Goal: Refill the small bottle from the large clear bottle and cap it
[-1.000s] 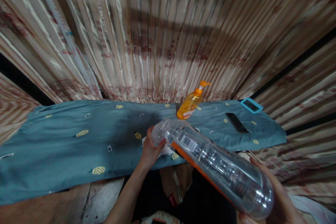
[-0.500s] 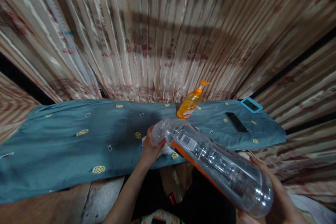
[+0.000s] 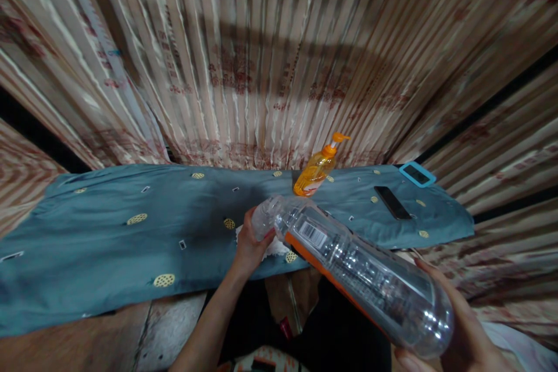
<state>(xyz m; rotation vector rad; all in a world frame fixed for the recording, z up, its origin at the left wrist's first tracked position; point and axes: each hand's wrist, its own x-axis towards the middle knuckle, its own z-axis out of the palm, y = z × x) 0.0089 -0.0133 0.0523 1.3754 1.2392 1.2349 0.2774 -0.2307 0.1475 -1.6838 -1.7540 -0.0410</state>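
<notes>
Holding a big clear plastic bottle (image 3: 361,279) on its side, tilted, neck pointing toward 11 o'clock over the near edge of the desk (image 3: 87,244) — right hand (image 3: 453,331) cupped and closed under the base at 4 o'clock, left hand (image 3: 250,247) closed around the neck end at the centre. Pressing a white cloth (image 3: 274,250) under the left hand against the blue patterned cover, just below the bottle's mouth. Looking empty, or nearly so; cap not clearly readable — cannot tell whether on or off. Orange label with barcode facing up.

Judging by this: bottle already lifted and tipped, cloth already in place, soap bottle (image 3: 316,168) standing untouched at 1 o'clock behind the neck. No sign yet of suds or wetness on the cloth, so any cleaning or wiping seeming only at its start.

Lying well apart at 2 o'clock — a dark phone (image 3: 392,202) and a blue-framed device (image 3: 417,174), against striped curtains (image 3: 261,58).
</notes>
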